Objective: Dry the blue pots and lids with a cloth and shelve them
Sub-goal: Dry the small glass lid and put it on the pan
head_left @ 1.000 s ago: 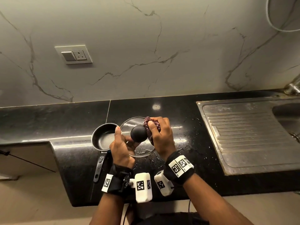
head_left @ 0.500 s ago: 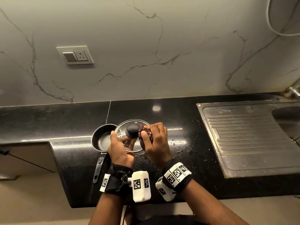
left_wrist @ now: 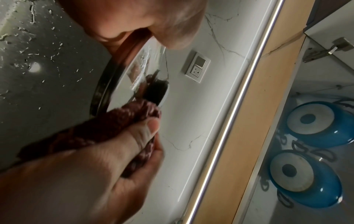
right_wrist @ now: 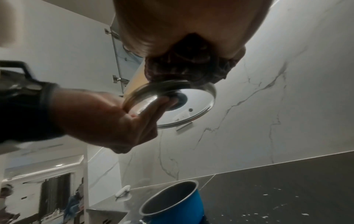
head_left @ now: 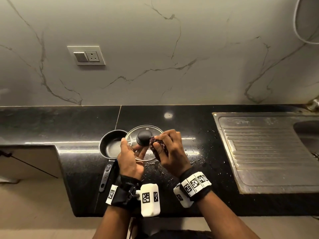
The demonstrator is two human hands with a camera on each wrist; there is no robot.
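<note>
Above the wet counter (head_left: 198, 152), the left hand (head_left: 129, 159) grips the glass lid (head_left: 138, 135) by its rim while the right hand (head_left: 170, 149) pinches a maroon cloth (head_left: 155, 144) against it beside the black knob (head_left: 143, 138).

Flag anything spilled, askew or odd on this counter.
Only water: droplets and small puddles lie scattered on the black counter between the lid and the drainboard. The blue pot stands upright. No damage visible.
</note>
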